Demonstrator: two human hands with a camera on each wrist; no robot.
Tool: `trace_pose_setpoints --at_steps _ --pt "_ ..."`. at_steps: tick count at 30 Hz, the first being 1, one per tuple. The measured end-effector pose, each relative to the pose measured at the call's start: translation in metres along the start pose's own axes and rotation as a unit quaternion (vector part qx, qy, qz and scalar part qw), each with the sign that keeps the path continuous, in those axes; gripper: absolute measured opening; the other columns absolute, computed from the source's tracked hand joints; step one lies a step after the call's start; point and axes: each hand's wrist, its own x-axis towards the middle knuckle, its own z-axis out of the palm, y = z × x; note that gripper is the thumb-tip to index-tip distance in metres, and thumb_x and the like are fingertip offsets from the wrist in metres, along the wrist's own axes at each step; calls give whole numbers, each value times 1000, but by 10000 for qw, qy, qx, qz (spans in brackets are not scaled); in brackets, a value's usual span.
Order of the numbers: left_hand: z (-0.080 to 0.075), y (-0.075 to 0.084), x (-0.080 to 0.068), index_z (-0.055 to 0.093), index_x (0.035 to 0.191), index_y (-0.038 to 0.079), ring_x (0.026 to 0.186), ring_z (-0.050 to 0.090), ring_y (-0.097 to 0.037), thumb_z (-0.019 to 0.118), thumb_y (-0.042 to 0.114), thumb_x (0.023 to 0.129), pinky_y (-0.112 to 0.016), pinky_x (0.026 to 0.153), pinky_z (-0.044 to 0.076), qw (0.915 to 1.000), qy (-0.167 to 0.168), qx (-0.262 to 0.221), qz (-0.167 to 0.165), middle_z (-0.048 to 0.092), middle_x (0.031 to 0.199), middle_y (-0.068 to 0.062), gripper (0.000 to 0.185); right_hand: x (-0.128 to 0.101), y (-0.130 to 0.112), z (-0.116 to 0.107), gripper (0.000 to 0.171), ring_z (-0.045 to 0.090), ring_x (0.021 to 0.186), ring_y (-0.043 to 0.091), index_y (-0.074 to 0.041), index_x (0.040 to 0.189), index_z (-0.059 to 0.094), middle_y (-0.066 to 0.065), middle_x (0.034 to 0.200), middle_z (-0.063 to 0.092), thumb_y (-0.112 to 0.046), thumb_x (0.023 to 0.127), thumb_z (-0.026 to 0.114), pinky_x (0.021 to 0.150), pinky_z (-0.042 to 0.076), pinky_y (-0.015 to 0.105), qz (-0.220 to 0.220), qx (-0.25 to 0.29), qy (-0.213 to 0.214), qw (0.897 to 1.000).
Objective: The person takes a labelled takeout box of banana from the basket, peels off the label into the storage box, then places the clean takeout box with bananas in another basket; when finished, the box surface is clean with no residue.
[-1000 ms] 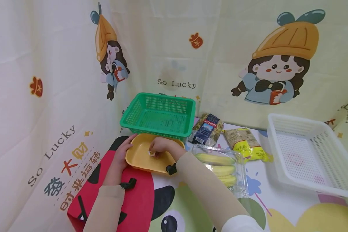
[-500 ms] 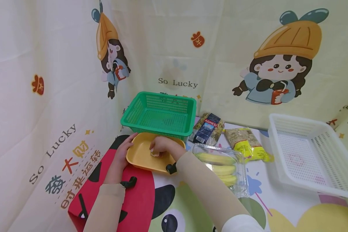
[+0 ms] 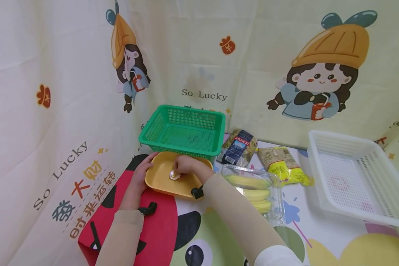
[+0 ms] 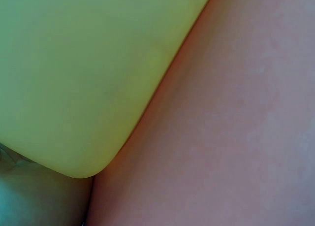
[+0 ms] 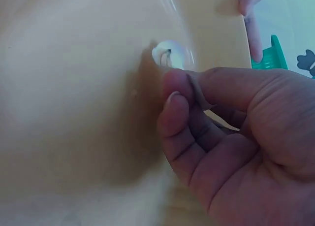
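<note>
A shallow orange-yellow plastic basin (image 3: 161, 170) sits in front of the green basket. My left hand (image 3: 141, 175) grips its left rim, with fingers over the edge; in the left wrist view the basin's smooth wall (image 4: 98, 88) fills the upper left. My right hand (image 3: 185, 165) reaches inside and pinches a small white wad (image 3: 174, 174) that looks like crumpled tissue. In the right wrist view, thumb and curled fingers (image 5: 176, 113) close on it, and its white end (image 5: 167, 53) pokes out close over the basin's floor. Part of the wad is hidden by the fingers.
Behind the basin stands a green perforated basket (image 3: 183, 135). To the right are an AGNESI pasta bag (image 3: 239, 146), a yellow-labelled bag (image 3: 282, 164) and a clear box of bananas (image 3: 252, 194). A white perforated basket (image 3: 355, 177) stands far right. Printed curtains hang left and behind.
My right hand has shifted slightly back and forth inside the basin, and more of the white wad shows at its left now. The left hand keeps its place on the rim.
</note>
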Motion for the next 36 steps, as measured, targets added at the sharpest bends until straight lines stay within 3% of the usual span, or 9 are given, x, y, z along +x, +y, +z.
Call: trace_pose_setpoints --at_steps 8,18,30,36 --pt "2 0 -1 35 155 20 145 30 -24 29 10 103 -24 111 41 10000 38 15 -44 26 162 -3 53 4 5 1 19 62 65 19 0 109 73 11 89 70 -6 95 61 63 55 24 -129 13 -185 9997" --pt "1 -1 0 33 155 17 143 31 -22 26 8 103 -23 110 40 10000 -32 -43 68 25 161 -4 53 6 4 6 35 60 72 18 -12 121 69 5 102 59 -1 89 63 62 55 25 136 -715 -261 9970" --pt "0 -2 1 33 155 17 146 28 -25 28 8 103 -26 114 38 10000 -5 7 40 26 162 -2 53 5 6 7 35 61 67 25 -16 119 66 7 104 57 2 89 62 63 59 33 531 -481 -223 9972" --pt "0 -2 1 31 156 16 148 25 -26 27 8 103 -25 114 37 9999 -95 6 79 22 163 -4 54 5 9 8 30 62 67 24 -13 115 60 8 94 56 -1 88 66 62 59 32 423 -99 -121 9990"
